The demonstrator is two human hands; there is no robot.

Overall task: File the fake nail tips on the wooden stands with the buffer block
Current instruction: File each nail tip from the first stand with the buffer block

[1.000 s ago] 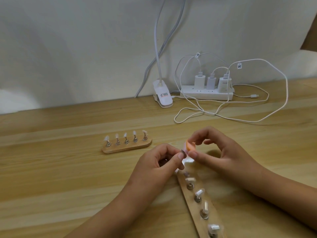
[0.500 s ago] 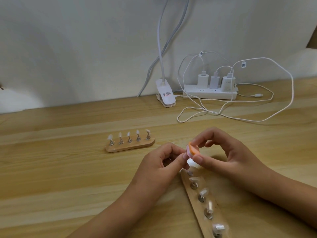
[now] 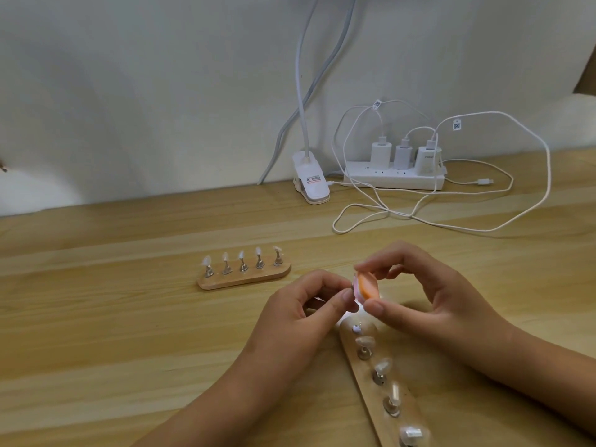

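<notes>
The right hand (image 3: 435,304) is shown curled, with the orange-and-pink buffer block (image 3: 366,287) pinched between thumb and forefinger just above the bench (image 3: 113,333). The left hand (image 3: 300,314) is closed in a pinch on a small piece (image 3: 350,288), which is pressed against the block's pink face. Nearly all of this piece is hidden by the fingertips and the block, so what it is cannot be told.

Directly below the hands, the near wooden stand (image 3: 366,385) is laid lengthwise toward the viewer and is cut off by the lower edge. A bare socket (image 3: 356,329) is seen at its far end, followed by four clear nail tips (image 3: 382,366) on metal pegs; these are blurred.

To the left and well apart, the far wooden stand (image 3: 245,280) is set crosswise, with five tips held upright. Open bench is left on the left side and between the two stands.

At the back edge, against the wall, a lamp clip (image 3: 311,182), a power strip (image 3: 393,180) with three chargers, and looped white cables (image 3: 545,175) are gathered.
</notes>
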